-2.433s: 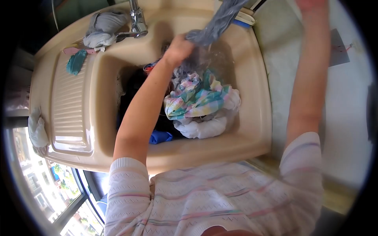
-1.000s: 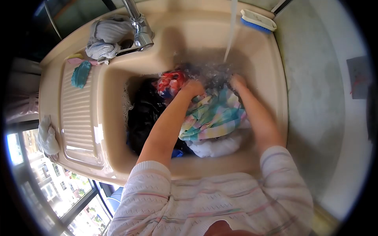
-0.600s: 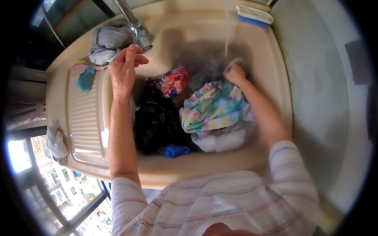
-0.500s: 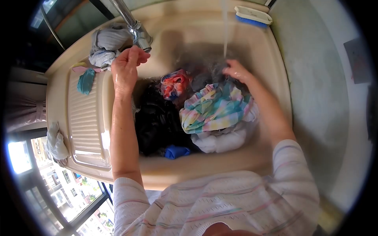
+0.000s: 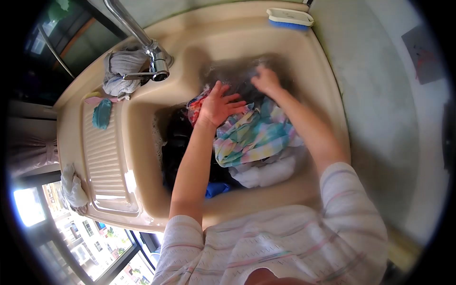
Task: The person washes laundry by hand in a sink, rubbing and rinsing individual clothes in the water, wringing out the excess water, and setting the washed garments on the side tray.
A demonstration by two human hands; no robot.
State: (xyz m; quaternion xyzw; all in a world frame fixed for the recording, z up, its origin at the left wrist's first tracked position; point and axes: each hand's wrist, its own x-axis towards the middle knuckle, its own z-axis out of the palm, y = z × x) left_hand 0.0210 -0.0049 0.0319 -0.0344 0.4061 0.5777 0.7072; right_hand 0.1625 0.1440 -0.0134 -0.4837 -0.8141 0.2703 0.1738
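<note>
My left hand (image 5: 222,105) is spread over the red cloth (image 5: 195,107) and the top edge of the checked pastel cloth (image 5: 254,135), with nothing held in it. Near the water at the back of the basin, my right hand (image 5: 266,80) has its fingers apart and holds nothing visible. Dark grey cloth (image 5: 232,78) lies under the water beside it. White cloth (image 5: 266,173) sits in front of the checked one, black cloth (image 5: 176,142) lies on the left, and a blue piece (image 5: 217,189) is at the front.
The metal faucet (image 5: 159,66) stands at the back left, beside a grey cloth (image 5: 124,66). A teal cloth (image 5: 101,114) lies on the ribbed drainboard (image 5: 107,161). A blue-bristled brush (image 5: 290,18) rests on the back rim. White cloth (image 5: 73,187) hangs at the left edge.
My left hand has left the faucet and moved right and forward over the clothes, opening out. The falling water stream is no longer visible. My right hand has stayed near the back of the basin.
</note>
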